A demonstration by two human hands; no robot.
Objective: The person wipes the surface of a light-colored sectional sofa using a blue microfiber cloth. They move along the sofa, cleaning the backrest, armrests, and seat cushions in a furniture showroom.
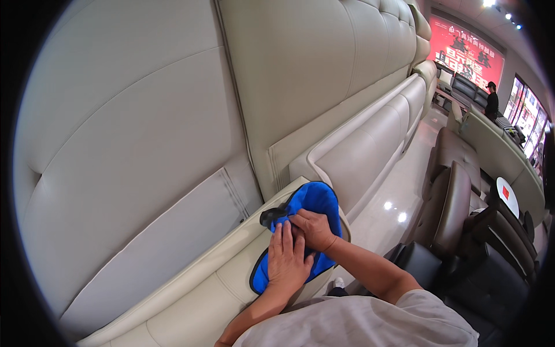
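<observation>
A blue fabric piece with black edging (326,201) lies over the cream leather top edge of an upholstered furniture piece (204,277) in front of me. My left hand (287,262) rests flat on the fabric, fingers stretched out and slightly apart. Beside it, my right hand (314,229) has its fingers curled on a gathered part of the same fabric. Their fingertips are close together, and what lies beneath them is hidden. A dark, shiny black part (273,216) sticks out to the left of the gathered fabric; its kind is unclear.
Tall padded leather panels, grey (143,130) and beige (299,65), stand on the far side. A lower beige panel (373,143) stands ahead. To the right are a glossy floor (390,191), brown leather seating (451,208), a round white table (508,195) and a distant person (491,102).
</observation>
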